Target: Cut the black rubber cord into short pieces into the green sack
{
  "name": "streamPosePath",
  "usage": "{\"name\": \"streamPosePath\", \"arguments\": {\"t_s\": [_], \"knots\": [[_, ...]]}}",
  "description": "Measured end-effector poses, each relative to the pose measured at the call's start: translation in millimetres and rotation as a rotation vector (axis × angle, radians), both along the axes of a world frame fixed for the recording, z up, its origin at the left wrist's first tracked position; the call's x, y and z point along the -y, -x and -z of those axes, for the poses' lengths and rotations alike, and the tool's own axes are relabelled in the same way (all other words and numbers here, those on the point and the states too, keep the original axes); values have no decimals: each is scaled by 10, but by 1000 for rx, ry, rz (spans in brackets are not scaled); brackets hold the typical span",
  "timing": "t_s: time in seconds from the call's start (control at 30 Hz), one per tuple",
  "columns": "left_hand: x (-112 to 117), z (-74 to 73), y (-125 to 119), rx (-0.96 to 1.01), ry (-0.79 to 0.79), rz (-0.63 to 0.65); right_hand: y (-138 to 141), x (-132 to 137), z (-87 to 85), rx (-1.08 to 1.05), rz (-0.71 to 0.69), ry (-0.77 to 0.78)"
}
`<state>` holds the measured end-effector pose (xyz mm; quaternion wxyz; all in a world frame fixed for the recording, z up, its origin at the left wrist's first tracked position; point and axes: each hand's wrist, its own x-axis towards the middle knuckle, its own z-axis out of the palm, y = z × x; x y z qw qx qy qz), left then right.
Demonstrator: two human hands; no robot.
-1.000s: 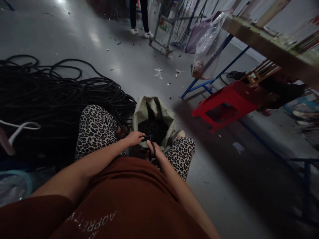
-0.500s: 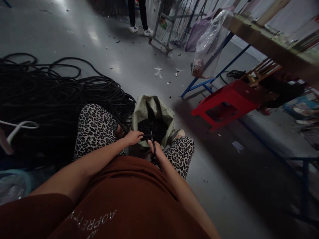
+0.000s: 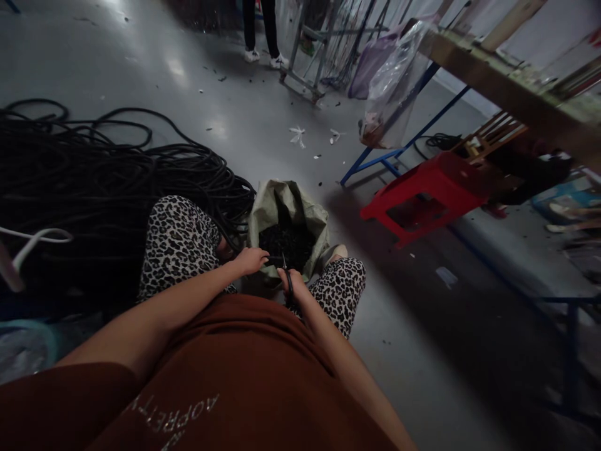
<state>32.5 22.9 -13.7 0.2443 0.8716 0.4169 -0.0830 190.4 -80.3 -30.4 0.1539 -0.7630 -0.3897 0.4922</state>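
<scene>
My left hand (image 3: 253,259) is closed on a black cord (image 3: 275,257), whose end sticks out to the right past my fingertips. In my right hand (image 3: 292,280) is a pair of scissors (image 3: 290,285) with black handles, the blades pointing up by the cord's end. Both hands are over the near rim of a pale green woven sack (image 3: 261,216), which stands between my knees. Many small black pieces (image 3: 293,241) lie inside the sack. Whether the blades touch the cord is too small to tell.
A big heap of black cord (image 3: 117,169) covers the floor at left. A red plastic stool (image 3: 422,200) lies tilted at right beneath a workbench (image 3: 498,69). A clear plastic bag (image 3: 394,88) hangs from the bench. Someone's legs (image 3: 261,28) and a metal rack (image 3: 300,78) are at the back.
The scissors and my right hand have shifted very slightly down and left. My left hand has barely moved and still holds the cord.
</scene>
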Motion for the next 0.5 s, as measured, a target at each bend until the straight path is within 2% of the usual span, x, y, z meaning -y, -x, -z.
{"name": "streamPosePath", "arguments": {"t_s": [0.23,0.37,0.5], "knots": [[-47,62,14,-14,-7,-73,-16,17,-20,-50,57,11],[-77,81,24,8,-14,-114,-6,20,-133,-92,115,10],[-85,61,24,33,-28,-121,7,35,-264,-182,104,23]]}}
